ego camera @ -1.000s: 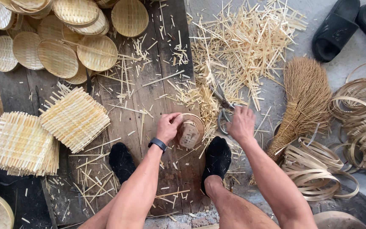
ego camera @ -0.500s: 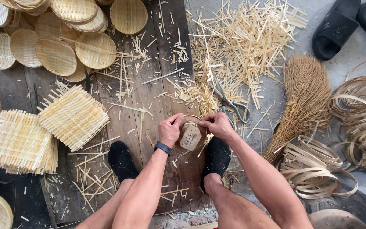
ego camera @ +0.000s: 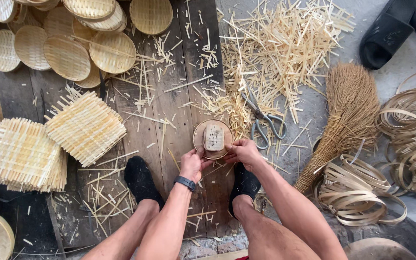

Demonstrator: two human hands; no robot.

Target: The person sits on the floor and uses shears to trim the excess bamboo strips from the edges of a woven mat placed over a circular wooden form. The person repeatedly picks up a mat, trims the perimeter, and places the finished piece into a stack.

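Nearest the camera, we see two bare legs ending in black-socked feet (ego camera: 143,180) planted on the dark wooden planks (ego camera: 179,110) that serve as the floor. Above the feet, our left hand (ego camera: 192,163), with a dark watch (ego camera: 185,182) at the wrist, and our right hand (ego camera: 242,151) meet on a small round woven tray (ego camera: 213,139); the fingers of both hands are curled narrowly around its near rim, left at the lower left edge, right at the lower right edge. Resting on the tray's centre is a pale rectangular block (ego camera: 214,137). The tray is held just beyond and between the feet. Just beside it on the right lies a pair of scissors (ego camera: 262,120), amid a broad scatter of cut bamboo slivers (ego camera: 285,53) that spreads toward the far edge. Right of the scissors we note a brown straw hand broom (ego camera: 345,115), and near it coils of thin bamboo strip (ego camera: 362,190), with further coils (ego camera: 412,130) at the right border. To the left sit two stacks of square woven mats (ego camera: 85,126) with loose strip ends. Farthest from us, at upper left, lies a heap of finished round woven trays (ego camera: 68,55); at upper right, two black slippers (ego camera: 386,33) rest on grey concrete
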